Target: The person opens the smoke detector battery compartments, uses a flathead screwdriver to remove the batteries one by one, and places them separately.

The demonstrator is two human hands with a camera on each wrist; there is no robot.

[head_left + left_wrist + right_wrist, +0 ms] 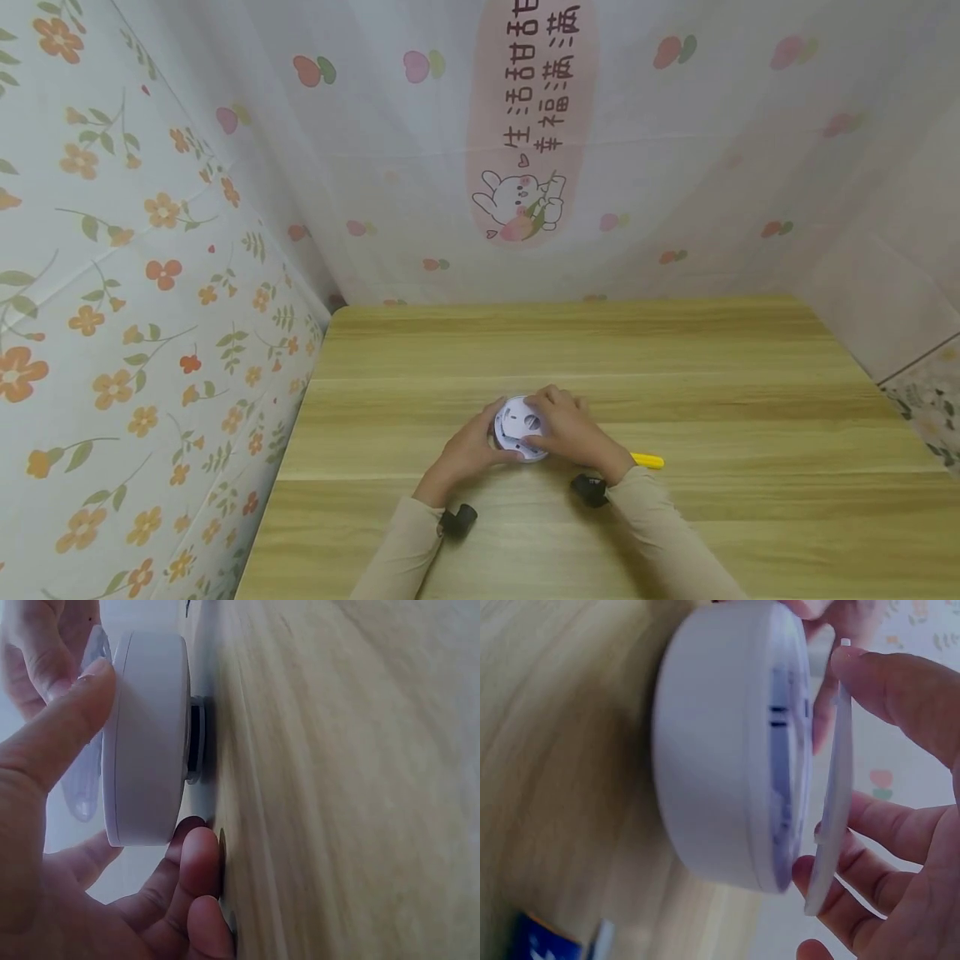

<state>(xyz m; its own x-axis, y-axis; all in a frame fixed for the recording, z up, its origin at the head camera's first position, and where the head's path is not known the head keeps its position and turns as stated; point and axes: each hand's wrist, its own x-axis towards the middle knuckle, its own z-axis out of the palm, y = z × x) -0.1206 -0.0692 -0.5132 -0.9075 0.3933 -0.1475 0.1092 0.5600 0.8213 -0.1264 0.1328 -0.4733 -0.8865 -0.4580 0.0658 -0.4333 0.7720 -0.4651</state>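
Note:
A round white plastic device stands just over the wooden table, its flat face turned up. My left hand holds it at the left side, thumb on the upper rim and fingers near the table. In the right wrist view, an opening with slots shows in its face. My right hand pinches a thin white cover between thumb and fingers. The cover is tilted and slightly apart from the device's face. A small dark-edged part juts from the underside of the device.
A yellow rod-like thing lies on the wooden table beside the right wrist, partly hidden by it. A blurred blue object lies on the table in the right wrist view. Patterned curtains hang behind and at the left.

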